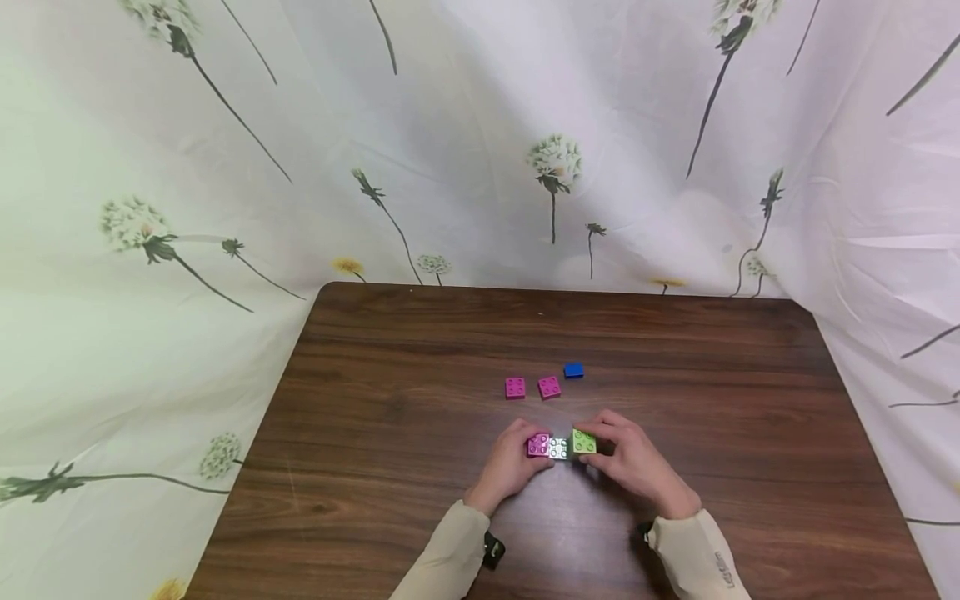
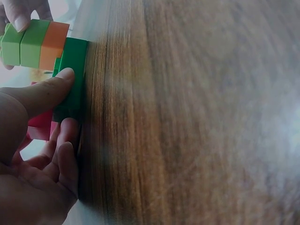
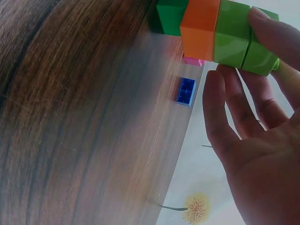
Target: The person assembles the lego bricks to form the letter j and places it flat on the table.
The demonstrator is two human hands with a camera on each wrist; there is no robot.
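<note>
My left hand (image 1: 510, 462) grips a dark green brick (image 2: 75, 84) low on the table, thumb on one side and fingers on the other. A pink brick (image 1: 537, 444) sits on that brick's left part; glare whitens the bare studs on the right. In my right hand (image 1: 633, 458) is a short upright stack, pinched near its top: two light green bricks (image 3: 230, 35) above an orange brick (image 3: 199, 33). The stack is just right of the bare studs; whether the orange brick touches the dark green one, I cannot tell.
Beyond the hands lie two pink bricks, a left one (image 1: 515, 388) and a right one (image 1: 549, 387), with a small blue brick (image 1: 573, 370) farther right. The brown wooden table (image 1: 375, 400) ends at a white cloth (image 1: 465, 125) printed with dandelions.
</note>
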